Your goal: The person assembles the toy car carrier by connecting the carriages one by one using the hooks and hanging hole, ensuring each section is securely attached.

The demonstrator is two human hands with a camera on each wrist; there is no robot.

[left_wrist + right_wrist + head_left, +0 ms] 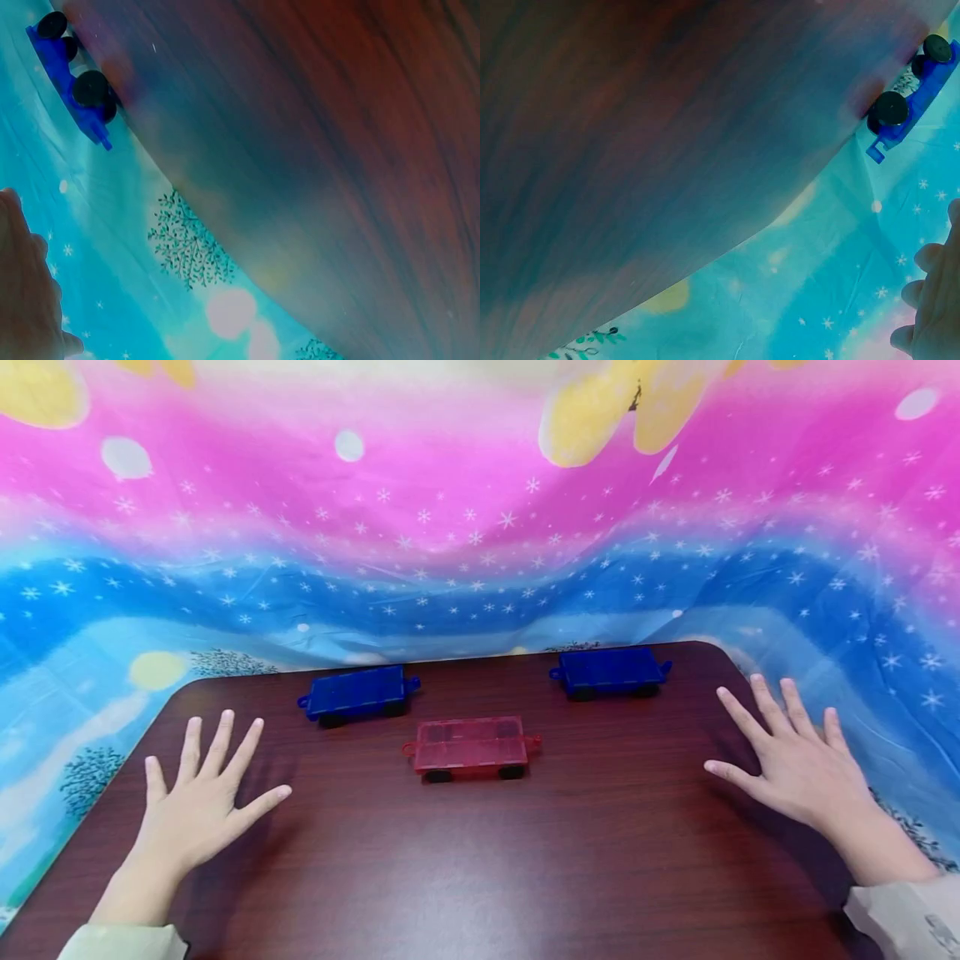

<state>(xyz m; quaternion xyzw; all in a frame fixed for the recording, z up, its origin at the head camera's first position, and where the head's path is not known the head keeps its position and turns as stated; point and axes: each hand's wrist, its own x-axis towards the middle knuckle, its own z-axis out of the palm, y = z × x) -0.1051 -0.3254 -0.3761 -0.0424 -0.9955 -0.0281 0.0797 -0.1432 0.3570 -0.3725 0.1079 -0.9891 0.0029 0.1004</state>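
Note:
Fingers spread wide, my left hand (193, 810) is held over the left side of the table and grips nothing. My right hand (806, 772), spread likewise, is over the right edge with nothing in it. Between them stand three flat toy wagons with black wheels and end hooks. A translucent red toy wagon (472, 745) is in the middle. Behind it to the left is one blue toy wagon (357, 693), nearest my left hand. The other blue toy wagon (613, 671) stands back right, nearest my right hand. Each wrist view shows a blue wagon side-on and part of a hand.
Dark brown wood-grain table (465, 877) with rounded far corners. A pink and blue cloth (450, 543) with snowflakes hangs along its back and sides, close behind the blue wagons. Light glares off the tabletop's front middle.

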